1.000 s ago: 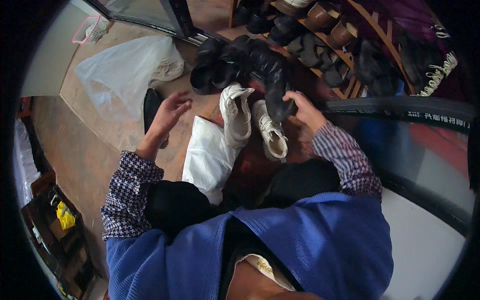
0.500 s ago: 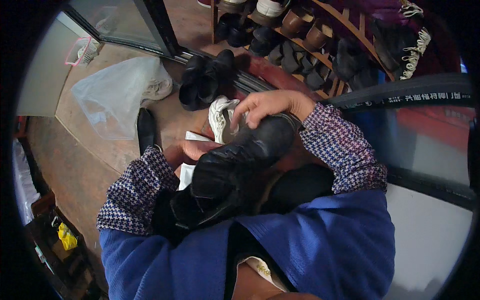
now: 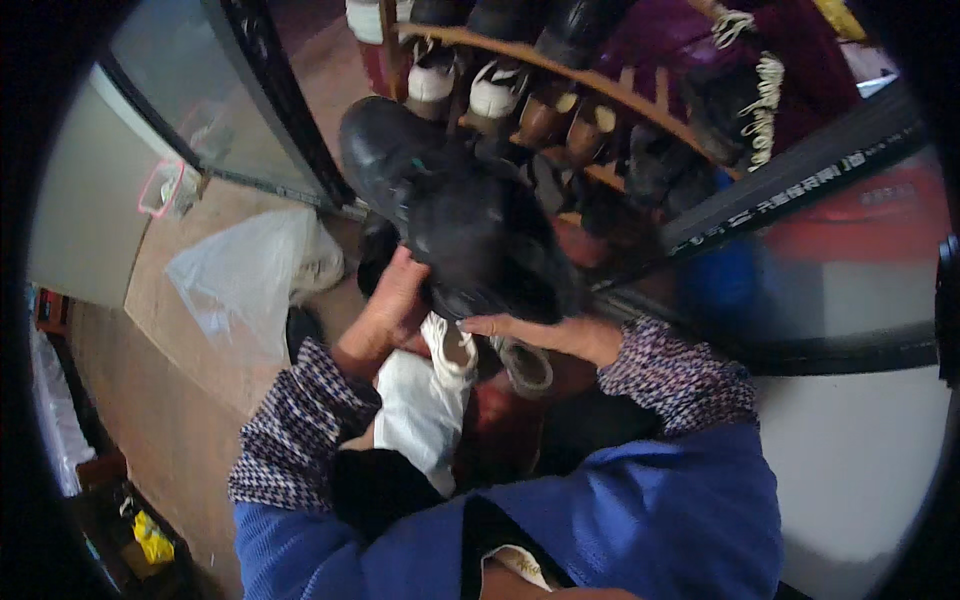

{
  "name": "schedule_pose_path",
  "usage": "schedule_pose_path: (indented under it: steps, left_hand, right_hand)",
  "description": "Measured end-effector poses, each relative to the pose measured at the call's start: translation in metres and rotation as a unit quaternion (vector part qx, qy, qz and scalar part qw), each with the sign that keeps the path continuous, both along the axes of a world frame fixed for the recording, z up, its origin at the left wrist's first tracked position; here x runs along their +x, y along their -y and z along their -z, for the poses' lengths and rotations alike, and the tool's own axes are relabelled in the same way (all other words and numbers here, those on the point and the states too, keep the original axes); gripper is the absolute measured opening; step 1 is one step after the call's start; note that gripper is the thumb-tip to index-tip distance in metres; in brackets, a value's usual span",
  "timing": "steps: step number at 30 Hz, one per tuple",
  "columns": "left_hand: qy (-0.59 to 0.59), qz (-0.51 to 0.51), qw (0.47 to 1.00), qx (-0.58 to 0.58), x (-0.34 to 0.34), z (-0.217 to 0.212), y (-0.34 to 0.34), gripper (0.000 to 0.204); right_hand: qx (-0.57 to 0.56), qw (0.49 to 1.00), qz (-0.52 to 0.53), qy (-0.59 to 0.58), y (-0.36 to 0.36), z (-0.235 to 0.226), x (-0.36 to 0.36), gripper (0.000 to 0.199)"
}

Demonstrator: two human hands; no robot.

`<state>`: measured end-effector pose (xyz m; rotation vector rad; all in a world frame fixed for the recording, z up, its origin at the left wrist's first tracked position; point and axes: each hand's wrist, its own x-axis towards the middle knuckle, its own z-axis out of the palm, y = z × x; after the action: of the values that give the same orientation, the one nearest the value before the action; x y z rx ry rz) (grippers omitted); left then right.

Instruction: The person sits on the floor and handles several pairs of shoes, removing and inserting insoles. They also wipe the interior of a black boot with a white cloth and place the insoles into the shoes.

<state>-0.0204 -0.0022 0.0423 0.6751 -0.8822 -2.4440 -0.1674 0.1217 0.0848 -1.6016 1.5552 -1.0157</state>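
Observation:
A black leather boot (image 3: 465,225) is raised in front of me, its rounded toe toward the far left and its opening end toward the right. My left hand (image 3: 395,300) grips its near side, fingers partly hidden beneath it. Under the opening end, my right hand (image 3: 550,335) holds it with the thumb stretched along the lower edge; the other fingers are out of sight. Below the boot lie a white shoe (image 3: 452,358) and a grey-lined shoe (image 3: 525,368). A white cloth or paper piece (image 3: 420,415) lies close to my left wrist.
A wooden shoe rack (image 3: 610,85) with several shoes stands at the far side, beside a dark-framed glass door (image 3: 800,195). A clear plastic bag (image 3: 245,275) lies on the floor at left, near a pink-rimmed basket (image 3: 170,188). A dark crate (image 3: 135,560) holds a yellow item.
The boot has been lifted away from my lap and swung round, its toe now toward the far left. My right hand has shifted from the boot's top to its lower edge. The view has tilted.

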Motion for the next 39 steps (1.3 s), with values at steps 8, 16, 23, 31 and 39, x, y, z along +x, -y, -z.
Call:
schedule_pose_path:
  steps: [8,16,23,31,39]
  left_hand:
    - [-0.038,0.106,0.939,-0.325,-0.088,-0.107,-0.006,0.072]
    - [0.045,0.226,0.929,-0.291,-0.028,-0.015,0.004,0.075]
    - [0.239,0.162,0.938,-0.193,0.077,0.025,0.001,0.072]
    - [0.257,0.125,0.926,-0.245,0.101,0.043,0.024,0.065]
    - [0.427,0.184,0.863,-0.199,0.139,0.11,0.024,0.056]
  right_hand:
    - [-0.237,0.789,0.297,0.483,-0.009,-0.011,-0.037,0.04]
    - [-0.363,0.812,0.419,0.182,0.045,-0.044,-0.143,0.056]
    - [-0.165,0.774,0.61,-0.027,0.138,-0.049,-0.215,0.078]
    - [-0.077,0.881,0.46,0.077,0.144,-0.039,-0.302,0.075]
    - [-0.205,0.919,0.294,-0.165,0.076,0.066,-0.13,0.041]
